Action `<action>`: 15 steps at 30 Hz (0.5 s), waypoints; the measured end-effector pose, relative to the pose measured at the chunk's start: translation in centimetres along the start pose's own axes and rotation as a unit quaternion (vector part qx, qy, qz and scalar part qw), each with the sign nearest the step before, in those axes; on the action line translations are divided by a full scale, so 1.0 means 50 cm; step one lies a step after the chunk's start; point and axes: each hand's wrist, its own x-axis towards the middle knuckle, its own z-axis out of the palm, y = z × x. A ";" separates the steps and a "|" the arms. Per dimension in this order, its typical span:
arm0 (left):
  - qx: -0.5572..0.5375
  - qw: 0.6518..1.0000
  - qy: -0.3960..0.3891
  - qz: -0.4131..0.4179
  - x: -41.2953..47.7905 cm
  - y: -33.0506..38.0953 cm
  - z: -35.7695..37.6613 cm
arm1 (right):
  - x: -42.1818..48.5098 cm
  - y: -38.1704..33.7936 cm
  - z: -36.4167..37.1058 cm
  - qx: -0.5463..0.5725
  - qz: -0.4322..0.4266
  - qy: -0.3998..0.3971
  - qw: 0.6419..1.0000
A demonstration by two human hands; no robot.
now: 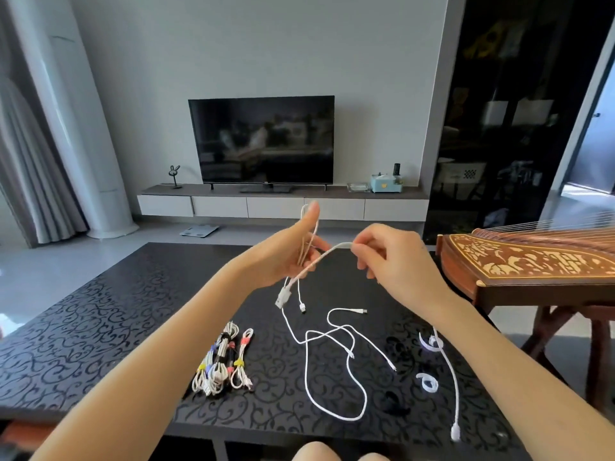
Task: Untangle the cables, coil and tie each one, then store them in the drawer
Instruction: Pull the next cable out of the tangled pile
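Holding a white USB cable (pixel 321 259) above the black patterned table (pixel 100 327), the left hand (pixel 289 257) curls its fingers round several folded loops, thumb upright. The right hand (pixel 389 261) pinches the same cable just beside it, between thumb and fingertips. The cable's USB plug (pixel 282 299) dangles below the left hand. On the table lie tangled loose white cables (pixel 329 333), another white cable (pixel 453 377) and white ties (pixel 429 342) to the right, and a bundle of coiled, tied cables (pixel 218 361) to the left. A guzheng (pixel 532 261) stands at the right; beyond, a television (pixel 263 141) sits on a console with drawer fronts (pixel 276 207).
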 end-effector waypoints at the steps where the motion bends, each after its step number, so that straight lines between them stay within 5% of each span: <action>1: -0.022 0.999 -0.038 -0.003 -0.005 -0.009 0.011 | 0.004 -0.002 -0.001 -0.015 0.001 0.014 1.000; 8: -0.060 0.983 -0.169 0.043 -0.037 -0.059 0.066 | -0.002 -0.012 -0.002 -0.212 -0.043 0.094 0.972; 15: -0.040 0.991 -0.122 0.047 -0.034 -0.100 0.102 | 0.000 -0.007 -0.007 0.028 0.079 0.033 0.996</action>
